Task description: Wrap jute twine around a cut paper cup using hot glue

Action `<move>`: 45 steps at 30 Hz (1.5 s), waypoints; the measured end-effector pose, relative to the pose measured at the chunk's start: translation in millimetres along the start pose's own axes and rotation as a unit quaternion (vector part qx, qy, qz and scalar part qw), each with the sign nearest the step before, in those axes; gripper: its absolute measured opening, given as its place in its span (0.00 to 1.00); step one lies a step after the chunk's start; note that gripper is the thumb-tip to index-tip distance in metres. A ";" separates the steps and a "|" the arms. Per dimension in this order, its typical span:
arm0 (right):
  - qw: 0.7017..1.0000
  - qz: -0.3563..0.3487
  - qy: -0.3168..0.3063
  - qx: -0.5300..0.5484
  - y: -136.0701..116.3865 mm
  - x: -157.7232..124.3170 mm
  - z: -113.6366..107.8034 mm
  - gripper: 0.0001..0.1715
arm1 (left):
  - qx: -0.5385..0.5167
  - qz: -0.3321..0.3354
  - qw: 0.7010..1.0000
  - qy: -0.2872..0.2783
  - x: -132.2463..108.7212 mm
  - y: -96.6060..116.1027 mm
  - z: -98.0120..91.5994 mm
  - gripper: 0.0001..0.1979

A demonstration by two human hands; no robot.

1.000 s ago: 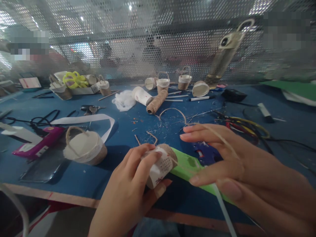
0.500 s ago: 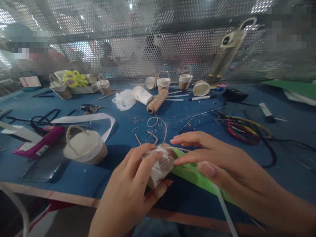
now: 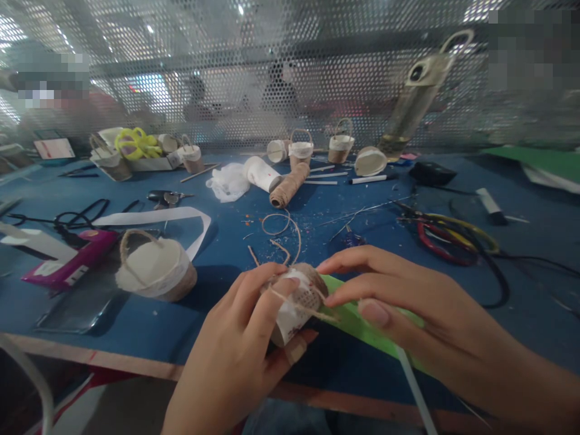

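My left hand (image 3: 240, 338) is wrapped around a small printed white paper cup (image 3: 296, 305), which lies tilted on its side. Brown twine is wound around the cup's far end, and a loose piece of twine (image 3: 312, 311) crosses its printed side. My right hand (image 3: 399, 308) is at the cup's right, fingers stretched out and thumb apart. Two of its fingertips touch or nearly touch the twine-wrapped end. Beneath the right hand lies a bright green object (image 3: 362, 329), mostly covered. A twine roll (image 3: 290, 184) lies beyond, its strand curling toward the cup.
At left stand a twine-handled bucket (image 3: 156, 272) and a purple power strip (image 3: 75, 260). Further back are several small buckets (image 3: 341, 145), a white paper cup (image 3: 261, 174) and yellow-handled scissors (image 3: 136, 144). Red-handled pliers (image 3: 444, 241) lie right. A perforated metal screen (image 3: 226, 78) rises behind.
The loose twine has swung from over the green object to across the cup's printed side. My right hand has shifted slightly, and the cup has turned a little in my left hand.
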State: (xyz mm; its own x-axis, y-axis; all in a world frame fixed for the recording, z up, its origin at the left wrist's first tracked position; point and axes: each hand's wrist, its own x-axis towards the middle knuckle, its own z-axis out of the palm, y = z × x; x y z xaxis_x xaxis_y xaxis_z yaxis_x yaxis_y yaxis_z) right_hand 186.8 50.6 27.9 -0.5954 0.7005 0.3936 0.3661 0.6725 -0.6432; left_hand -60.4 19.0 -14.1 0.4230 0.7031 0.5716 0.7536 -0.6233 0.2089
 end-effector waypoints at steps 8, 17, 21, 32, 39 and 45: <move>0.999 -0.015 0.018 -0.044 2.1 1.0 2.6 0.11 | -0.003 0.005 1.000 -0.002 1.3 0.2 0.8 0.21; 0.997 -0.007 0.030 -0.066 8.0 -1.7 4.3 0.08 | 0.002 0.003 1.000 -0.005 0.1 0.9 -1.2 0.19; 0.997 0.006 0.057 -0.051 9.7 -4.1 2.3 0.03 | 0.003 0.002 1.000 -0.002 0.1 0.9 -0.4 0.19; 0.985 0.075 0.067 -0.138 15.6 -27.0 -18.5 0.09 | 0.003 0.002 1.000 -0.002 0.7 0.6 -1.3 0.18; 0.951 0.052 0.061 -0.299 40.9 -68.8 -19.0 0.18 | 0.005 0.003 1.000 -0.004 0.1 1.0 -1.6 0.19; 0.919 0.056 0.035 -0.388 49.0 -74.0 -20.0 0.28 | 0.015 0.001 1.000 -0.005 0.1 0.9 -1.6 0.18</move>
State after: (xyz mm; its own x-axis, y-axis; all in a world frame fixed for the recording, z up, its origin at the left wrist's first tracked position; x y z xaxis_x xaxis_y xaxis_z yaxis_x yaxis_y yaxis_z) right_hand 263.0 36.5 -19.7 -0.4849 0.7709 0.4129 0.8384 0.5441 -0.0313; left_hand -60.5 17.9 -12.6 0.4297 0.7054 0.5637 0.7671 -0.6145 0.1842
